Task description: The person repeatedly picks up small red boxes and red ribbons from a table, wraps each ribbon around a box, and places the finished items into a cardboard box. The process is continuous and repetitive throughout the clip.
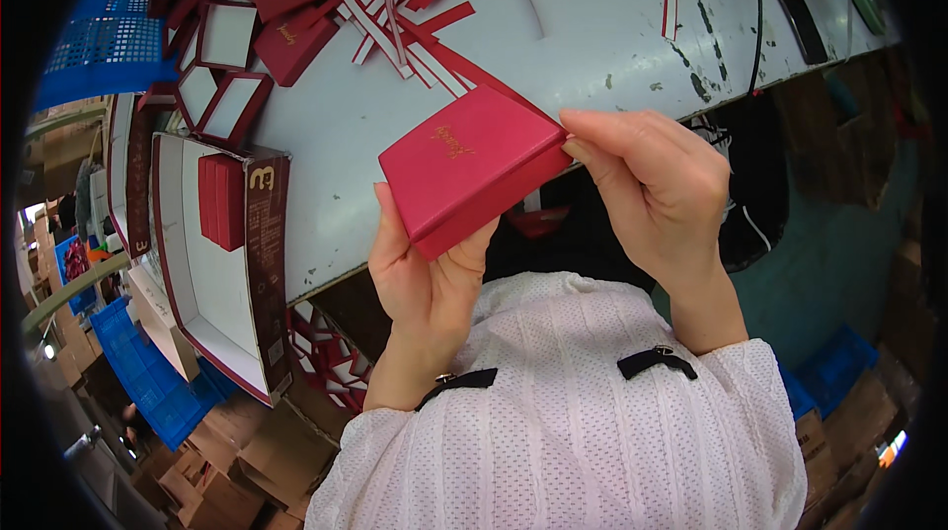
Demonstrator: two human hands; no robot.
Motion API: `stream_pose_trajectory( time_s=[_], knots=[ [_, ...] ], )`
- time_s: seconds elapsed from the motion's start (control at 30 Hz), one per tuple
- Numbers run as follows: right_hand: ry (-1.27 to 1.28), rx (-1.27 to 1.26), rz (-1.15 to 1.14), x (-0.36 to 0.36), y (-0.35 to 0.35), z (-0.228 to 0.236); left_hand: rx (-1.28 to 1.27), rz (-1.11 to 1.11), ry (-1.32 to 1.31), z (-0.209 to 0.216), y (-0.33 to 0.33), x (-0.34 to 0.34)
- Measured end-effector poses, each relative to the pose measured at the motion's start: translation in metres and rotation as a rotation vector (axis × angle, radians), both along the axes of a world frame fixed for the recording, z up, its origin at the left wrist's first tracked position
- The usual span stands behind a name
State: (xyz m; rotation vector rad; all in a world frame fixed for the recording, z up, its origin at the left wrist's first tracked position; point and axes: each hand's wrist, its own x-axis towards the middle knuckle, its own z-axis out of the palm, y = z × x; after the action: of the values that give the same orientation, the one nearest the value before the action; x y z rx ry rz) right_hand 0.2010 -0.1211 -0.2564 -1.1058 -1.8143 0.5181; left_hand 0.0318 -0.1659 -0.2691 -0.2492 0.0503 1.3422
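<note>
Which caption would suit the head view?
Left hand supports a red box, right hand at its corner, with red-and-white strips on the pale table.

Wide fisheye, head-worn: set above wearer's side of white table (612,46), faces steeply down. Close in; table's surface shows past near edge, wearer's white shirt (563,411) this side.

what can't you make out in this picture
All in the head view:
Most fingers of the left hand: hidden behind the red box.
The red box's inside and underside: hidden by its outer faces.
Whether the right hand grips or only touches the box's corner: too small to tell.
Blue mesh basket, upper left: cut off by the fisheye edge.
</note>
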Motion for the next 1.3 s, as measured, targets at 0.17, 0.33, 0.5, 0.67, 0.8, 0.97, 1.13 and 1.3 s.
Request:
stream_pose_trajectory(
  time_s=[0.17, 0.33, 0.5, 0.67, 0.8, 0.97, 1.13, 1.3],
  knots=[
    [0.114, -0.134, -0.135, 0.012, 0.002, -0.005, -0.042, 0.050, -0.087, -0.013, 0.000, -0.009],
    [0.647, -0.476, 0.057, 0.015, -0.009, -0.006, -0.066, -0.030, -0.145, -0.028, 0.000, -0.013],
    [0.504, -0.354, 0.064, 0.012, -0.010, -0.007, -0.115, -0.103, 0.044, -0.044, -0.002, -0.003],
    [0.473, -0.285, 0.299, 0.019, -0.012, -0.002, -0.174, -0.033, 0.067, -0.054, 0.002, -0.010],
    [0.394, -0.249, 0.302, 0.015, -0.019, -0.004, -0.233, -0.005, 0.093, -0.053, 0.004, -0.006],
    [0.349, -0.227, 0.264, 0.008, -0.015, -0.008, -0.227, -0.042, 0.205, -0.047, 0.005, 0.000],
    [0.311, -0.243, 0.215, -0.009, -0.010, -0.013, -0.175, -0.115, 0.309, -0.043, 0.005, 0.008],
    [0.333, -0.348, 0.243, -0.012, -0.009, -0.011, -0.021, -0.147, 0.251, -0.053, 0.001, 0.006]
  ],
)
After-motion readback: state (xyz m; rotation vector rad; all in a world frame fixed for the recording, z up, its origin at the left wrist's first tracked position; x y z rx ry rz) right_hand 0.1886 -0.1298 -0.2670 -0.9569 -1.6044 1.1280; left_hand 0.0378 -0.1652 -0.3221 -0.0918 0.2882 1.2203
